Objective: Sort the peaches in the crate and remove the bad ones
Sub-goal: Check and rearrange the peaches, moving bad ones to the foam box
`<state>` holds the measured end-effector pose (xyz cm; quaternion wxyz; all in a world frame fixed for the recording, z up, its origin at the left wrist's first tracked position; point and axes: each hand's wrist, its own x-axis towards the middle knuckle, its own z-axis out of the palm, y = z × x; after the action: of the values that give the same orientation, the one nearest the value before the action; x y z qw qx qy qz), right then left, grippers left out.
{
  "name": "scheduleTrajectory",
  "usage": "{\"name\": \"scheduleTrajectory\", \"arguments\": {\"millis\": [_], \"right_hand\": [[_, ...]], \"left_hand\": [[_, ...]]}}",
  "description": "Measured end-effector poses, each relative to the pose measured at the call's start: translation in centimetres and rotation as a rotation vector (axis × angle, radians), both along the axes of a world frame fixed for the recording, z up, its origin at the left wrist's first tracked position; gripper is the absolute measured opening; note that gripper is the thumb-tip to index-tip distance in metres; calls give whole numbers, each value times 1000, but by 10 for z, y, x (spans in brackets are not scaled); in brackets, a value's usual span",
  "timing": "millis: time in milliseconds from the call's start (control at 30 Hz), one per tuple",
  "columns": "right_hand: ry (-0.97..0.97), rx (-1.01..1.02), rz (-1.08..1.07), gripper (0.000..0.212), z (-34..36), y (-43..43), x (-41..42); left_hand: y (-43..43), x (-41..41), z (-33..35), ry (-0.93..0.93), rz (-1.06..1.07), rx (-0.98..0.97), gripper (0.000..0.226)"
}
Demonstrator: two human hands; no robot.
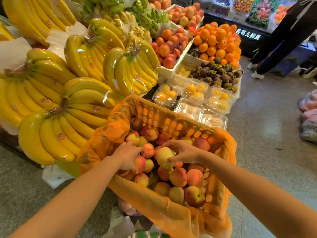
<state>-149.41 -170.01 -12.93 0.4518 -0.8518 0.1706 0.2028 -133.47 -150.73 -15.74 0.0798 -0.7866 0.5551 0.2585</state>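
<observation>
An orange plastic crate lined with orange netting holds several red and yellow peaches. My right hand is inside the crate, with fingers and thumb curled round a pale yellow-green peach near the middle. My left hand reaches in from the left. Its fingers curl over a pink peach in the pile. More peaches fill the near side, and others lie towards the far wall.
Wrapped banana bunches crowd the stand to the left. Behind the crate sit clear boxes of yellow fruit, mangosteens and oranges. A person's legs stand at the back right. Bags lie on the floor.
</observation>
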Motion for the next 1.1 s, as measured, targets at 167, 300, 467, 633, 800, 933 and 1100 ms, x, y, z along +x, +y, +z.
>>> {"name": "scheduleTrajectory", "arguments": {"millis": [167, 300, 467, 633, 800, 933, 1100], "right_hand": [[-17, 47, -117, 52, -11, -4, -1], [-71, 94, -190, 48, -14, -5, 4], [-168, 82, -252, 52, -15, -5, 31], [-217, -6, -231, 62, -29, 5, 67], [-240, -94, -199, 61, -43, 17, 94], [-284, -118, -195, 57, -46, 23, 105], [-363, -239, -294, 46, -50, 29, 115]], "left_hand": [[-4, -2, -6, -107, -31, 6, 73], [-2, 0, -1, -136, -21, -11, 64], [7, 2, 7, -131, -32, -85, 53], [16, 4, 14, -76, -8, -101, 55], [21, 9, 16, 14, 9, -65, 55], [22, 12, 17, 56, 12, -25, 56], [19, 12, 15, 68, 8, -16, 55]]}}
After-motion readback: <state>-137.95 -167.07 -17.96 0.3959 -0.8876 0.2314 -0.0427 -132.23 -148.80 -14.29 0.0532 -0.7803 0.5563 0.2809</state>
